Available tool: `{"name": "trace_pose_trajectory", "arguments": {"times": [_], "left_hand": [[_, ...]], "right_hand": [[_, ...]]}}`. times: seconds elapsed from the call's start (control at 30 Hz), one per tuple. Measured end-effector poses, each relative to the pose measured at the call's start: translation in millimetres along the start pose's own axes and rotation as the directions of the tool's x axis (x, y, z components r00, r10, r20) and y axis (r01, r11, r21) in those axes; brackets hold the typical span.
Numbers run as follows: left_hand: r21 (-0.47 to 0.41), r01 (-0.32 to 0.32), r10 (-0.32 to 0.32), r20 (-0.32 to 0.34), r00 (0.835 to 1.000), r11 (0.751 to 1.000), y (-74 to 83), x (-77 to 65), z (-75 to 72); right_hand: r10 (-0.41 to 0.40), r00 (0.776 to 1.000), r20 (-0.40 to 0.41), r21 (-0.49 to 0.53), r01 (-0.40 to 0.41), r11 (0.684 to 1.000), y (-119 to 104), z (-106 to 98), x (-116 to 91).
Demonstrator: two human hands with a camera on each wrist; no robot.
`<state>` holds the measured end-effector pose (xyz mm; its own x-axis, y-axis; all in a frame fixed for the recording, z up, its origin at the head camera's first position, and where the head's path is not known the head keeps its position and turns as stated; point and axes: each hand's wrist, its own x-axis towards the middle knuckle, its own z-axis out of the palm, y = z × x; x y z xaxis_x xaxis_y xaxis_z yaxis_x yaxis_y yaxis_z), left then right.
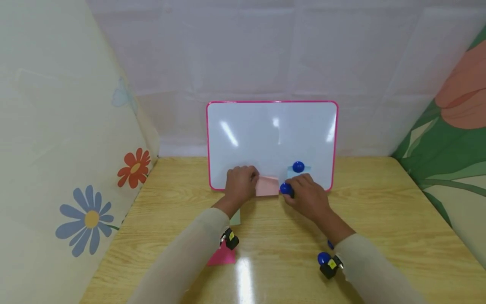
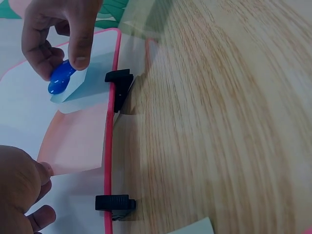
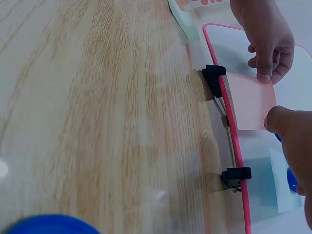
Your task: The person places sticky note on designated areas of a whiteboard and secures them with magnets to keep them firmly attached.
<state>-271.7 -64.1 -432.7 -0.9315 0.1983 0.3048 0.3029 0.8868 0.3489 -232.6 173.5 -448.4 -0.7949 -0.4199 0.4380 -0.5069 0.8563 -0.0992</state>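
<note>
A small whiteboard [image 1: 250,147] with a pink frame stands propped at the back of the table. Low on its face, my left hand [image 1: 240,182] pinches a pale pink paper note [image 1: 267,187] by its left upper corner. My right hand [image 1: 308,195] grips a round blue magnet [image 1: 285,188] between thumb and fingers, close to the note's right side. In the right wrist view, the right thumb [image 3: 276,117] is at the note's edge. Just above the right hand, a light blue note [image 1: 291,172] hangs on the board under another blue magnet [image 1: 298,166].
Black clip-like feet [image 2: 115,202] hold the board's lower edge. On the table, a pale green note [image 1: 236,218] and a magenta note [image 1: 224,255] lie partly under the left arm. Blue magnets [image 1: 323,257] lie by the right wrist.
</note>
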Motion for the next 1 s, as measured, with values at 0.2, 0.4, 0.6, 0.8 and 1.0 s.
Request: {"name": "trace_pose_trajectory", "arguments": {"times": [0.2, 0.4, 0.6, 0.8, 1.0], "left_hand": [[0.008, 0.000, 0.000, -0.013, 1.000, 1.000, -1.9, 5.0, 3.7], [0.030, -0.001, 0.002, -0.027, 1.000, 1.000, -3.1, 9.1, 6.7], [0.046, 0.010, -0.008, -0.035, 0.999, 0.999, 0.5, 12.4, 5.0], [0.066, 0.015, -0.012, -0.048, 0.999, 0.998, 3.5, 15.1, 3.1], [0.069, 0.019, -0.016, -0.057, 0.998, 0.997, 4.8, 17.7, 2.1]], "right_hand": [[-0.002, 1.000, 0.002, 0.011, 0.002, 1.000, -2.2, 2.9, 4.1], [-0.011, 1.000, 0.004, 0.012, 0.011, 1.000, -4.4, 5.9, 6.9], [-0.035, 0.999, -0.026, 0.006, 0.036, 0.999, -4.5, 10.6, 9.2], [-0.048, 0.997, -0.061, -0.005, 0.047, 0.999, -4.2, 14.4, 11.5], [-0.054, 0.995, -0.088, -0.018, 0.053, 0.998, -4.0, 17.1, 14.3]]}}
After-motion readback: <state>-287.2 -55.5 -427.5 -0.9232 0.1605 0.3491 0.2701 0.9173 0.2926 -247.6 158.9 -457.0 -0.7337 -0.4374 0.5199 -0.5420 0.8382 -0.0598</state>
